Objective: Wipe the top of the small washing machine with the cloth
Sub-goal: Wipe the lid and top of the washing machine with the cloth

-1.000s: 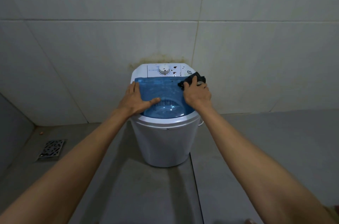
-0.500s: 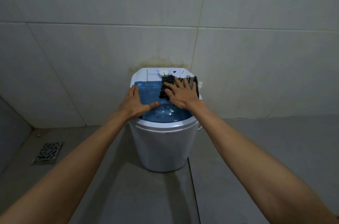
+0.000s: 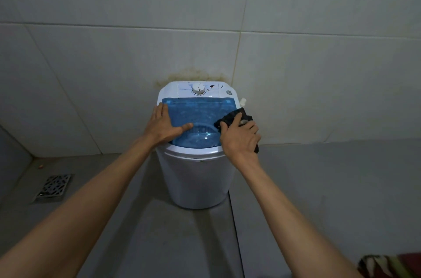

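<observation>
Right hand (image 3: 239, 139) clamped over dark cloth (image 3: 232, 119), thumb and fingers bunching it against right edge of small washing machine (image 3: 196, 164); loose tail of cloth hanging beside palm, past right rim; left hand (image 3: 165, 126) unclenched and flat, grasping nothing, palm pressed on left edge of blue lid (image 3: 198, 116), thumb stretched toward lid centre, apparently steadying the tub.

Cloth located at right edge of lid, roughly midway between front rim and white control panel (image 3: 198, 90); bunched, so no clear long axis; right hand directly on it, left hand well apart across the lid.

Unwiped span judged to lie leftward and rearward of cloth: translucent lid between the two hands, then control panel with dial (image 3: 198, 89) along rear edge, against tiled wall (image 3: 114, 61); next stroke therefore likely a sweep from right edge toward left edge, or back along right edge toward rear right corner; left hand judged an obstacle to a full-width pass unless lifted.

Dark specks visible on panel just right of dial; nature not discernible; discoloured patch on wall above rear edge.

Floor drain (image 3: 53, 187) set in floor well left of machine; patterned fabric at lower right corner of view, not identifiable.

Wiping judged under way, not finished.
</observation>
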Available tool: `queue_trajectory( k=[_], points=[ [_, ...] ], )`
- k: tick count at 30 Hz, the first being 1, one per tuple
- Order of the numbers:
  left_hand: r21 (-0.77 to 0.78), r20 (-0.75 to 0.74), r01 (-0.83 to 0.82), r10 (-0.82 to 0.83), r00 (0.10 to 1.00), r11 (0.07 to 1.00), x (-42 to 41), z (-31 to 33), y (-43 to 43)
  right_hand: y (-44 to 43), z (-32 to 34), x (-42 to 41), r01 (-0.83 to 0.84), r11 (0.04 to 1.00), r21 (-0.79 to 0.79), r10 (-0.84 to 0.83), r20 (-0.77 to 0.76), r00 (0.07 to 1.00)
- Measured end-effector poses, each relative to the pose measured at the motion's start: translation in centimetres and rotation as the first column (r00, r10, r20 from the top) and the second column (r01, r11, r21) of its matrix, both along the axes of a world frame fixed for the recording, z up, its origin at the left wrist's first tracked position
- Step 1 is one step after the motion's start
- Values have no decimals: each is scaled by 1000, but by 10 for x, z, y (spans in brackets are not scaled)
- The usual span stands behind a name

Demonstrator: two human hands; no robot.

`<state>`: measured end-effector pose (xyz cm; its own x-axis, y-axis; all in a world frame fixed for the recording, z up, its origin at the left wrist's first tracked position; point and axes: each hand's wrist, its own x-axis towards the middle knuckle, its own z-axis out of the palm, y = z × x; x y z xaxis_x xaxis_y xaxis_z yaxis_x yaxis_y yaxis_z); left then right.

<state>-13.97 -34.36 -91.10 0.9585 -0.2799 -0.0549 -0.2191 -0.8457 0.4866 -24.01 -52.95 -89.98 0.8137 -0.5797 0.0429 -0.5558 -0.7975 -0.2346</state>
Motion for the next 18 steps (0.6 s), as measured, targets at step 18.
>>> queue_trajectory(
  k=[18],
  points=[
    [-54, 40, -8, 10, 999, 999, 12, -14, 3, -39, 12, 98, -128, 990, 56, 127, 22, 992]
  ],
)
